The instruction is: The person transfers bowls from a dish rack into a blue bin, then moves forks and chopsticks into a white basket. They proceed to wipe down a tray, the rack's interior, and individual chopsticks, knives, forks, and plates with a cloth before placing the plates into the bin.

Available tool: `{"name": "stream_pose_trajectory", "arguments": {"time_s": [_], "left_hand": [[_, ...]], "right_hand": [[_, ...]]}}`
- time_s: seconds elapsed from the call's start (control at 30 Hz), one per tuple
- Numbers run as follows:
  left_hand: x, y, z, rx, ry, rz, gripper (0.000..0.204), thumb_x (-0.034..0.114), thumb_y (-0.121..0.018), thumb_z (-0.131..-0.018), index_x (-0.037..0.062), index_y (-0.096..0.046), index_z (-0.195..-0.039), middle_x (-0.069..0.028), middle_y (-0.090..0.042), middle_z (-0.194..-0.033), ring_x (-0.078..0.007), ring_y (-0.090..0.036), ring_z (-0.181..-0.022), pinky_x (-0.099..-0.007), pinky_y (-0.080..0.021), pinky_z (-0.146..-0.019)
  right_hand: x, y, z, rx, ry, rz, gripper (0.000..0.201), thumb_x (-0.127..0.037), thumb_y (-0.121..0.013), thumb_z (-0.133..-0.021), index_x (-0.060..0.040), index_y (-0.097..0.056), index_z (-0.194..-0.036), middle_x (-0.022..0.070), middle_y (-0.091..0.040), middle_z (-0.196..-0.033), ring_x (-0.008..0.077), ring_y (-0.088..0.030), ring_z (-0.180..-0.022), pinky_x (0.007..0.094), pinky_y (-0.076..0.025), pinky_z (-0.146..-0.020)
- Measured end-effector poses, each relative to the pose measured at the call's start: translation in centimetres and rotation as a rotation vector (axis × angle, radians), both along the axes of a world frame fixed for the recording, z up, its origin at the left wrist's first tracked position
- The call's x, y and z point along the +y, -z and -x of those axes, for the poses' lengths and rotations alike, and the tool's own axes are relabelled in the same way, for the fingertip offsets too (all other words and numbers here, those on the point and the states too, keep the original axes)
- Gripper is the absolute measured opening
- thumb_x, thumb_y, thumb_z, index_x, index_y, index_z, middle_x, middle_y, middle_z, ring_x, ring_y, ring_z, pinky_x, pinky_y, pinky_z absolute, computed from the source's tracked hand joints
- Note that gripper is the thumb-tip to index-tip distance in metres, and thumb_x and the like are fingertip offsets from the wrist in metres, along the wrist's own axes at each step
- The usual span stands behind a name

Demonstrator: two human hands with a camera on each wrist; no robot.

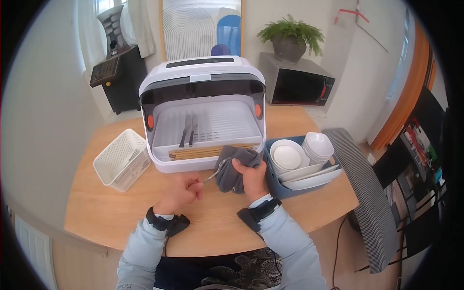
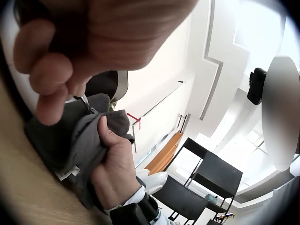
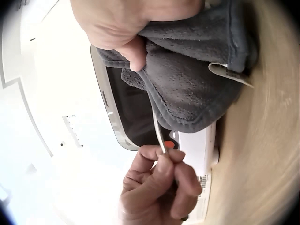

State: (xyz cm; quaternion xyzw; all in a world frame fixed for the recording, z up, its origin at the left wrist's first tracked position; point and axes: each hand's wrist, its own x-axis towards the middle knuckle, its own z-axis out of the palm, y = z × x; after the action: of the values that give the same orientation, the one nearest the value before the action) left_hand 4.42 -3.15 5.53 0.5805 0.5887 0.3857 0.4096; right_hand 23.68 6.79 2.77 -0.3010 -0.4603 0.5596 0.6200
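A grey cloth (image 1: 231, 175) is gripped by my right hand (image 1: 253, 180), its thumb pressing on top, as the right wrist view also shows at close range. My left hand (image 1: 181, 192) pinches the end of a thin metal utensil (image 1: 210, 178) between thumb and fingers; the utensil's other end runs into the cloth (image 3: 187, 89). What kind of utensil it is, I cannot tell. Just behind both hands stands a white cabinet (image 1: 166, 166) with its lid raised, holding two dark-handled knives (image 1: 188, 130) and several wooden chopsticks (image 1: 193, 153).
A white perforated basket (image 1: 116, 166) with a utensil inside stands left of the cabinet. To the right, a blue bin (image 1: 285, 192) holds white bowls (image 1: 318, 147) and plates. A microwave (image 1: 300, 87) with a plant (image 1: 290, 41) on top is at the back right.
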Motion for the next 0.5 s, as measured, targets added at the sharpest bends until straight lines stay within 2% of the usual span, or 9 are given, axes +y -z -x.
{"name": "stream_pose_trajectory", "arguments": {"time_s": [0.1,0.17,0.27,0.37,0.4,0.5], "left_hand": [[0.3,2.4,-2.2,-0.028,-0.017,-0.205,0.009,0.002,-0.054,-0.089,0.0008,-0.057,-0.082,-0.0037,-0.057,-0.062,-0.0109,-0.052,-0.056,-0.0271,-0.041,-0.052],[0.3,2.4,-3.2,-0.031,-0.018,-0.224,0.01,0.002,-0.053,-0.09,0.0003,-0.055,-0.081,-0.0042,-0.057,-0.063,-0.0119,-0.053,-0.058,-0.0278,-0.042,-0.054],[0.0,2.0,-3.6,-0.085,0.009,-0.18,0.012,0.002,-0.052,-0.091,0.001,-0.053,-0.079,-0.0046,-0.057,-0.067,-0.012,-0.054,-0.058,-0.0272,-0.042,-0.054],[-0.1,1.1,-3.0,-0.198,0.079,0.003,0.014,0.003,-0.05,-0.094,0.0028,-0.052,-0.08,-0.0045,-0.059,-0.067,-0.0097,-0.053,-0.057,-0.0239,-0.041,-0.052],[-0.1,0.8,-2.6,-0.242,0.107,0.082,0.015,0.003,-0.05,-0.095,0.0034,-0.052,-0.08,-0.0044,-0.06,-0.067,-0.0086,-0.052,-0.056,-0.0225,-0.04,-0.051],[-0.2,-0.2,-1.9,-0.274,0.113,0.111,0.015,0.006,-0.049,-0.097,0.0028,-0.054,-0.084,-0.0051,-0.061,-0.066,-0.0085,-0.052,-0.054,-0.0216,-0.04,-0.049]], "right_hand": [[-0.2,0.0,0.2,0.152,-0.151,0.262,0.024,0.0,-0.074,-0.078,0.0013,-0.066,-0.101,0.0057,-0.068,-0.094,0.0168,-0.064,-0.083,0.0304,-0.052,-0.078],[0.3,1.6,0.9,0.306,-0.246,0.391,0.026,0.001,-0.073,-0.078,0.0008,-0.064,-0.102,0.007,-0.067,-0.097,0.0186,-0.064,-0.086,0.0315,-0.052,-0.079],[0.6,2.2,0.7,0.344,-0.284,0.425,0.029,0.003,-0.073,-0.077,0.0009,-0.064,-0.104,0.0077,-0.066,-0.099,0.0193,-0.064,-0.089,0.0317,-0.052,-0.081],[-0.5,-0.9,-0.1,0.21,-0.084,0.308,0.03,0.003,-0.075,-0.075,0.0014,-0.064,-0.103,0.0074,-0.067,-0.098,0.019,-0.063,-0.087,0.0316,-0.051,-0.081],[0.0,-0.4,-0.2,0.176,-0.053,0.235,0.031,0.003,-0.077,-0.074,0.0006,-0.064,-0.102,0.0064,-0.067,-0.097,0.0179,-0.063,-0.087,0.0308,-0.051,-0.081],[0.2,-0.1,0.0,0.148,0.061,0.142,0.031,0.002,-0.077,-0.075,-0.0007,-0.064,-0.103,0.0055,-0.067,-0.096,0.0164,-0.063,-0.088,0.0298,-0.05,-0.081]]}}
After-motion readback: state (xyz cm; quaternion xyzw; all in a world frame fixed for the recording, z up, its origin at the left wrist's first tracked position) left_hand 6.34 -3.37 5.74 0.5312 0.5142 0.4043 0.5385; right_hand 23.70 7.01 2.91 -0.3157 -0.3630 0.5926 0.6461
